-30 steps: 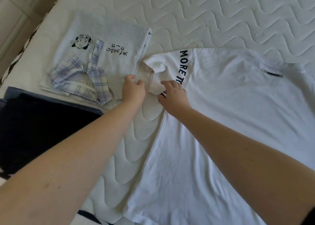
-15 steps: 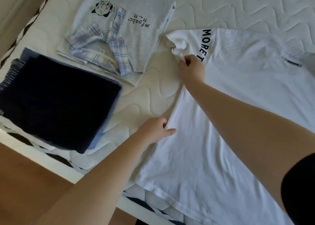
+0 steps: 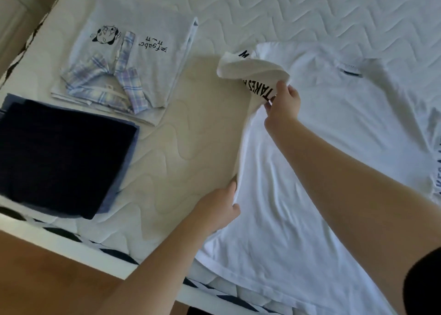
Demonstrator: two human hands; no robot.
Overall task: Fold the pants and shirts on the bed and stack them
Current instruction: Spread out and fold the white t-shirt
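At the left edge of the quilted mattress, near its front corner, lies a folded stack of dark navy garments, squared and flat, with a paler blue layer showing along its right and lower borders. Just beyond it, further up the mattress and apart from it, sits a folded light grey shirt bearing a cartoon head print and a line of script, with a plaid blue-and-lilac collar piece lying on top. A bare strip of mattress separates these from the white T-shirt, which is spread over the right half of the bed, its hem reaching the front edge. The left hand is closed on the shirt's left side seam, low on the body, with the edge raised slightly off the mattress. The right hand pinches the left sleeve near the shoulder; the sleeve is lifted and turned inward, black lettering visible on it. Further lettering shows on the opposite sleeve at the right border. Wooden floor is visible below the bed frame.
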